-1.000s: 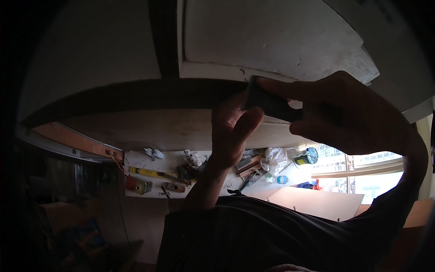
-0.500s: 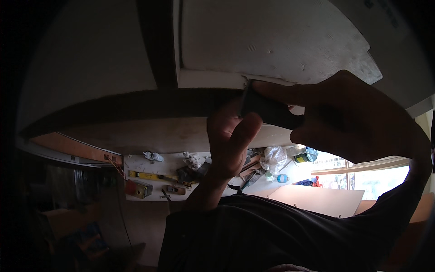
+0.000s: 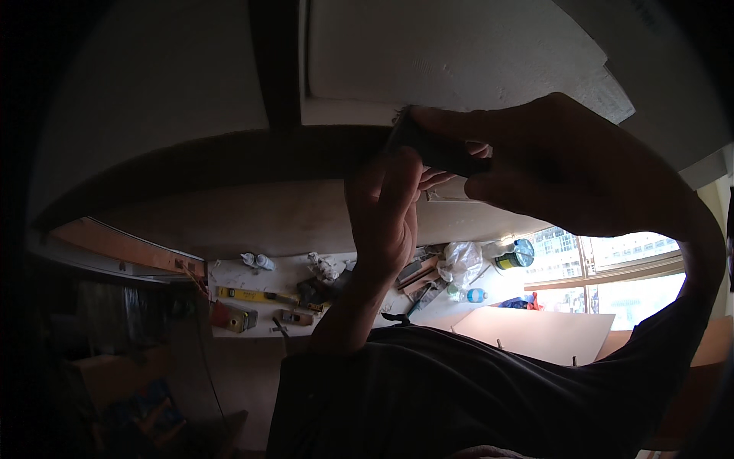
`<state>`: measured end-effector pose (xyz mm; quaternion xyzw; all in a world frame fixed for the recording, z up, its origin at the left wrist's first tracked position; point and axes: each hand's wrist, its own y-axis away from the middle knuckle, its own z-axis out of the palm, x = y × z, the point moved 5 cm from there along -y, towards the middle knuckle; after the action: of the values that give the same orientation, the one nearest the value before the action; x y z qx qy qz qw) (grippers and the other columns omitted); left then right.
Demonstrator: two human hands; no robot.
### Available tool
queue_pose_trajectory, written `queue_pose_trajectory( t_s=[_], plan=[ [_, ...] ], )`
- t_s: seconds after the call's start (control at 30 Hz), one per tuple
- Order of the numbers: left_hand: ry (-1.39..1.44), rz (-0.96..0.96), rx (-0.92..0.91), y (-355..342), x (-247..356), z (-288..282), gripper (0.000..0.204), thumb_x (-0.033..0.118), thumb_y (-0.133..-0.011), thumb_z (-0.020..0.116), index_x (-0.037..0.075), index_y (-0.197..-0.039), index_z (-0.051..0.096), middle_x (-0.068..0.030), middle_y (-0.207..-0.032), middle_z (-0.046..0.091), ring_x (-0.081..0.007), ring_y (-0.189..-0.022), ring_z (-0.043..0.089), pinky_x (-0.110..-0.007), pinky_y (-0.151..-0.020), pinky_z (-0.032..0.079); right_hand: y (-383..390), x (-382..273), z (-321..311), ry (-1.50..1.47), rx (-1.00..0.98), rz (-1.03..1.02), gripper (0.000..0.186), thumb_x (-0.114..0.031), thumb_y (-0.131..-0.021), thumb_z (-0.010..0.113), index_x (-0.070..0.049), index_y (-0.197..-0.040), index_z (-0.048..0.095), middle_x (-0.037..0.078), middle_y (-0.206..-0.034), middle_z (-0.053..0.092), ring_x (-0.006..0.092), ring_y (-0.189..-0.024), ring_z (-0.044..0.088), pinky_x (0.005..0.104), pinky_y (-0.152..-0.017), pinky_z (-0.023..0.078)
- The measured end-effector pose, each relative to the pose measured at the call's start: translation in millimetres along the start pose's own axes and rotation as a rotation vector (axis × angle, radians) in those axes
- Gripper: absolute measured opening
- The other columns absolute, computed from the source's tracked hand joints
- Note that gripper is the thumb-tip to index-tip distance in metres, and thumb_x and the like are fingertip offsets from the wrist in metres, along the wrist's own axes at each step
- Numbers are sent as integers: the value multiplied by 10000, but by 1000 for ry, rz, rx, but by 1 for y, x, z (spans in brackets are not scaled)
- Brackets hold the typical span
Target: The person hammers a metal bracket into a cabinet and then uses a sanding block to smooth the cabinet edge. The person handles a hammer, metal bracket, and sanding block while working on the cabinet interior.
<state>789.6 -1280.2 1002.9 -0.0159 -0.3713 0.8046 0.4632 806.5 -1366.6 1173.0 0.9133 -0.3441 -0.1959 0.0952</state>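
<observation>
A dark, flat, block-shaped tool [image 3: 445, 153] is held up above me; its exact kind is lost in shadow. My right hand [image 3: 566, 164] is closed round its right end, index finger stretched along the top. My left hand [image 3: 390, 203] has its thumb bent over the tool's left end, fingers partly hidden behind it. The tool's left tip meets the right part of a long dark strip [image 3: 229, 162], just below a pale panel [image 3: 428, 53]. Small dark curls or crumbs [image 3: 400, 115] show at that tip.
Below is a white worktop [image 3: 245, 275] with a yellow spirit level [image 3: 252, 295], a wooden hand plane [image 3: 294, 317], a clear plastic bag [image 3: 460, 262], a bottle [image 3: 476, 295] and several tools. A pale board [image 3: 535, 333] leans near the bright window [image 3: 638, 294].
Both hands and the tool have moved up and slightly left along the dark strip. My left thumb sits closer against the tool. The overhead panel appears slightly higher in the view.
</observation>
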Motion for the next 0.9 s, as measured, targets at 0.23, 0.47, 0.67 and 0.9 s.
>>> queue_pose_trajectory(
  t_s=[0.23, 0.47, 0.67, 0.9],
  plan=[
    [-99, -25, -39, -6, 13, 4, 267, 275, -1074, 545, 38, -1131, 652, -72, -1074, 707, -153, -1022, 654, -353, -965, 473, 9, 5, 5, 40, -1, -58, 583, -160, -982, 654, -81, -1527, 463, 192, -1132, 703, 241, -899, 712, 384, -824, 571],
    [-193, -70, 2, -2, 14, -6, 245, 262, -1070, 545, 28, -1084, 615, -93, -1121, 684, -166, -1022, 646, -383, -955, 485, 3, -4, 3, -15, -45, 73, 606, -204, -987, 636, -99, -1551, 439, 113, -785, 658, 131, -574, 574, 334, -594, 476],
    [-137, -53, -66, -4, 17, -5, 229, 248, -1067, 549, 29, -1100, 607, -99, -1129, 672, -167, -1043, 635, -401, -969, 482, 6, 5, 1, -109, -47, 54, 602, -243, -1002, 631, -104, -1554, 436, 52, -623, 591, 100, -474, 514, 299, -514, 431],
    [-42, -62, -26, -5, 17, -2, 250, 220, -1071, 535, 15, -1182, 626, -88, -1105, 692, -167, -1051, 633, -382, -969, 470, -9, -4, 2, 45, 70, -245, 619, -276, -1005, 649, -84, -1550, 428, 142, -933, 712, 178, -773, 688, 332, -704, 554]
  ],
)
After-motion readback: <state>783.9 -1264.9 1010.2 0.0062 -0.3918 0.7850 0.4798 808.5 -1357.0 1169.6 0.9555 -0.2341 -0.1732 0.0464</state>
